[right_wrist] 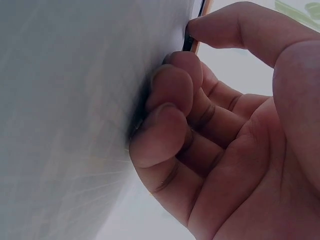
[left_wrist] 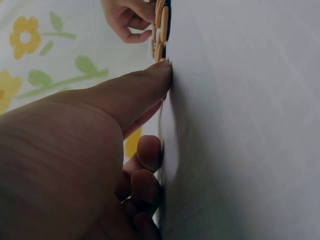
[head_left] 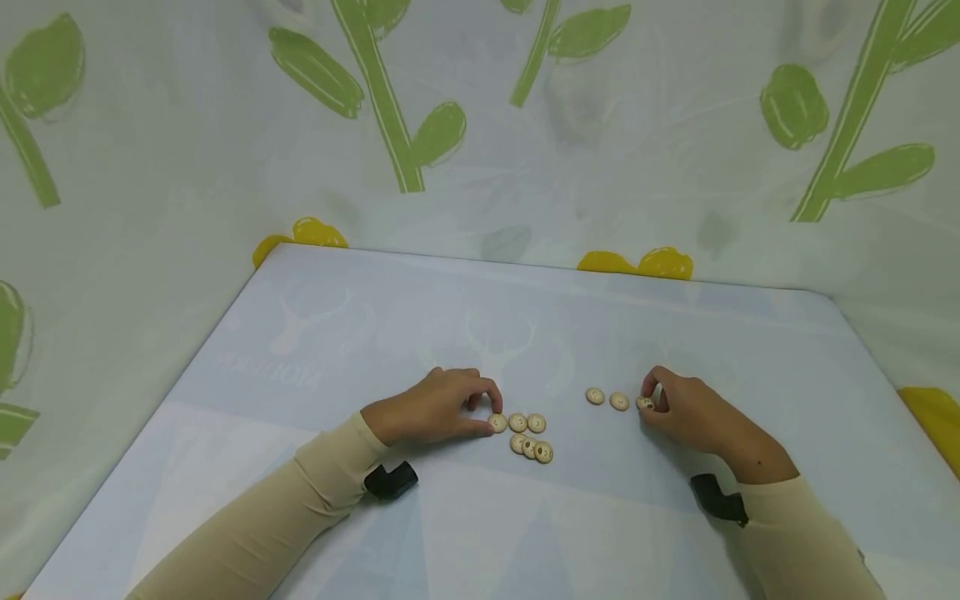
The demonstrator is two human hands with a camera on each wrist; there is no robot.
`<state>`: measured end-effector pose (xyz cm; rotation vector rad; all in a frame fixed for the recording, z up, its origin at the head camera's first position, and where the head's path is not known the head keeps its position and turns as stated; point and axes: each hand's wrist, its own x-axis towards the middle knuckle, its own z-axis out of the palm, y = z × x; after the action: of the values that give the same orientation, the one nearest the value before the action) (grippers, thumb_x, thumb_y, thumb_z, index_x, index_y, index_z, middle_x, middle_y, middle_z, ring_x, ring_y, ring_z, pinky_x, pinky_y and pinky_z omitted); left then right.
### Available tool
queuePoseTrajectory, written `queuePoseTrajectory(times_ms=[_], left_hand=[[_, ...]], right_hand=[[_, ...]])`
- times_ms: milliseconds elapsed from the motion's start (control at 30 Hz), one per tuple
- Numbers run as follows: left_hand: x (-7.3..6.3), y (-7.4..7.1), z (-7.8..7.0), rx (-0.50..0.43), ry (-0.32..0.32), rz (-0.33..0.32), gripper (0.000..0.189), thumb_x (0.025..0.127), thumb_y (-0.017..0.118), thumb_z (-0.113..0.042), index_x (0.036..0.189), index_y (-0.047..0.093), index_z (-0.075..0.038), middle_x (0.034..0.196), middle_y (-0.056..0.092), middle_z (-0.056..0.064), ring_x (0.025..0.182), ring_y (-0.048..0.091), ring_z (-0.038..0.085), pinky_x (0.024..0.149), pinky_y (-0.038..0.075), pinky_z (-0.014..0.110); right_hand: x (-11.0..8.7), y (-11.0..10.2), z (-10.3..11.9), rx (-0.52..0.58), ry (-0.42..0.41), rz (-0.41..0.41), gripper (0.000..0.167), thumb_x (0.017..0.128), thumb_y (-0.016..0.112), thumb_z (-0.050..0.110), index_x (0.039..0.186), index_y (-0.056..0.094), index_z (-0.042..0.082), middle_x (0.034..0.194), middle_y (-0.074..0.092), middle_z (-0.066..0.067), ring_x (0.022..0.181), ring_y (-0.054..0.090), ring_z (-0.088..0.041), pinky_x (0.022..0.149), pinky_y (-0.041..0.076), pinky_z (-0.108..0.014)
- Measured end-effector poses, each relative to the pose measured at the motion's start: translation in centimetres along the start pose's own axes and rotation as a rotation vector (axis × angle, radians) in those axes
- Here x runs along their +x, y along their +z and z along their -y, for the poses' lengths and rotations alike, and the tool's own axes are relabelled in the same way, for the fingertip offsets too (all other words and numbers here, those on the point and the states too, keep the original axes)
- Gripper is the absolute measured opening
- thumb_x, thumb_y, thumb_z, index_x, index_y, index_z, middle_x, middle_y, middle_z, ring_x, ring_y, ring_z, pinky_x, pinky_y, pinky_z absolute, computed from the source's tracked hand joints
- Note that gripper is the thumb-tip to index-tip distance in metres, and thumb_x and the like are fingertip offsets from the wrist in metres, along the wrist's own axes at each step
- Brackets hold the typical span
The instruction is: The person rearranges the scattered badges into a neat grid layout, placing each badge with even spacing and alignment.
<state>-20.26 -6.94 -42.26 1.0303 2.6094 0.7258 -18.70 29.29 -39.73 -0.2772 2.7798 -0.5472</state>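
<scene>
My left hand (head_left: 442, 406) pinches a round wooden button (head_left: 497, 423) between thumb and forefinger, low at the tabletop. To its right lie two more buttons (head_left: 527, 422) in line with it, and just below them a row of overlapping buttons (head_left: 529, 447). Farther right, my right hand (head_left: 686, 408) pinches another wooden button (head_left: 645, 403) by its edges. Two loose buttons (head_left: 607, 398) lie to the left of that hand. In the right wrist view the other fingers (right_wrist: 165, 135) curl against the table. The left wrist view shows the buttons (left_wrist: 161, 25) edge-on beyond the thumb.
The pale table (head_left: 600, 533) has faint printed deer and triangle patterns. Its back edge meets a white cloth (head_left: 480, 225) with green leaves and yellow flowers. Dark wrist mounts (head_left: 391, 481) sit under both beige sleeves (head_left: 262, 517).
</scene>
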Motion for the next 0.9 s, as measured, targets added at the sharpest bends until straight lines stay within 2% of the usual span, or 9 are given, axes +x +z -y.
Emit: queuePoseTrajectory(times_ms=[133,333,533,900], left_hand=[[-0.09,0.09,-0.01,-0.008,0.000,0.010,0.017,0.090,0.075,-0.036,0.104,0.067,-0.032,0.084,0.053,-0.010,0.079,0.049,0.005,0.076,0.033,0.033],[0.01,0.08,0.14,0.010,0.004,-0.004,0.016,0.090,0.075,-0.036,0.103,0.066,-0.033,0.084,0.053,-0.011,0.079,0.049,0.005,0.076,0.033,0.033],[-0.07,0.08,0.06,0.007,0.004,0.010,0.017,0.090,0.075,-0.037,0.104,0.067,-0.032,0.084,0.053,-0.011,0.080,0.049,0.005,0.075,0.033,0.033],[0.04,-0.19,0.04,0.012,0.006,0.011,0.018,0.090,0.075,-0.038,0.105,0.066,-0.033,0.085,0.053,-0.011,0.080,0.049,0.004,0.076,0.033,0.033]], right_hand=[[0.00,0.21,-0.14,0.015,0.011,0.014,0.022,0.092,0.066,0.015,0.107,0.053,0.004,0.073,0.056,-0.003,0.064,0.050,-0.015,0.056,0.043,-0.030],[-0.12,-0.10,-0.02,0.010,-0.026,-0.002,0.023,0.092,0.065,0.015,0.107,0.053,0.003,0.071,0.055,-0.002,0.062,0.049,-0.014,0.054,0.042,-0.029],[-0.19,0.01,0.05,0.008,-0.012,0.016,0.026,0.093,0.065,0.015,0.111,0.050,0.004,0.070,0.054,-0.002,0.062,0.049,-0.014,0.055,0.041,-0.028],[-0.29,-0.59,0.64,-0.014,-0.032,-0.001,0.030,0.093,0.064,0.016,0.115,0.049,0.005,0.069,0.054,-0.002,0.062,0.049,-0.014,0.055,0.042,-0.027]])
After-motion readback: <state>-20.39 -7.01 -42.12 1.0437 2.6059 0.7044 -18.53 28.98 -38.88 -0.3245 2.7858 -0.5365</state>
